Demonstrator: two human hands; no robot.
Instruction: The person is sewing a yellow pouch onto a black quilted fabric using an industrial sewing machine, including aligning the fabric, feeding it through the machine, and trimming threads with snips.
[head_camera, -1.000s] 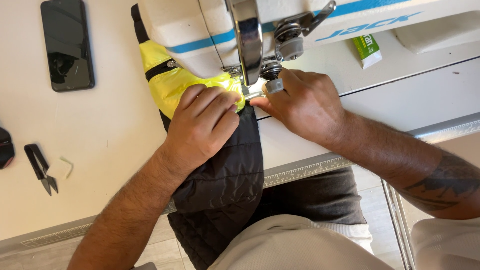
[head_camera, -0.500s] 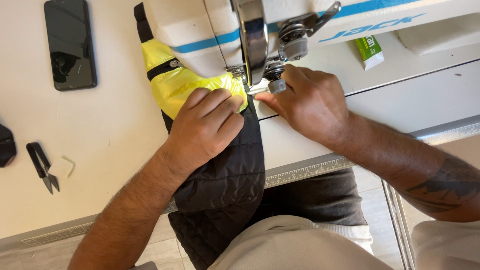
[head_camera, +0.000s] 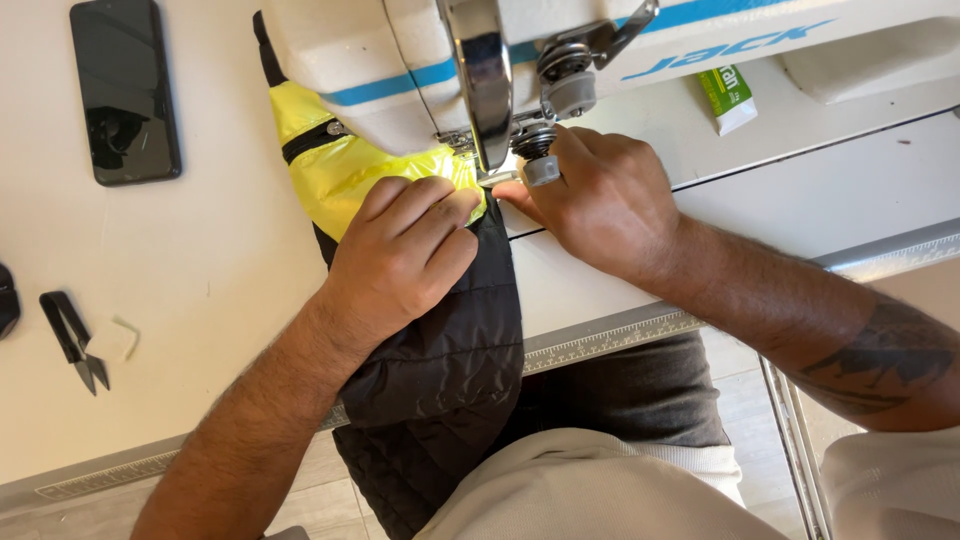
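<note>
A garment of black quilted fabric with a bright yellow panel lies on the white sewing table and hangs over its front edge. My left hand presses flat on it, fingers closed together at the yellow edge next to the needle. On the other side of the needle rests my right hand, its fingertips pinching the fabric edge under the presser foot of the white sewing machine. The needle itself is hidden by the machine head.
A black phone lies at the far left. Black thread snips and a small pale chip sit near the left edge. A green and white tube lies behind the machine. A ruler strip runs along the table's front edge.
Both hands have stayed at the needle, edging slightly with the fabric. The view has shifted a little; the phone and snips sit where they were.
</note>
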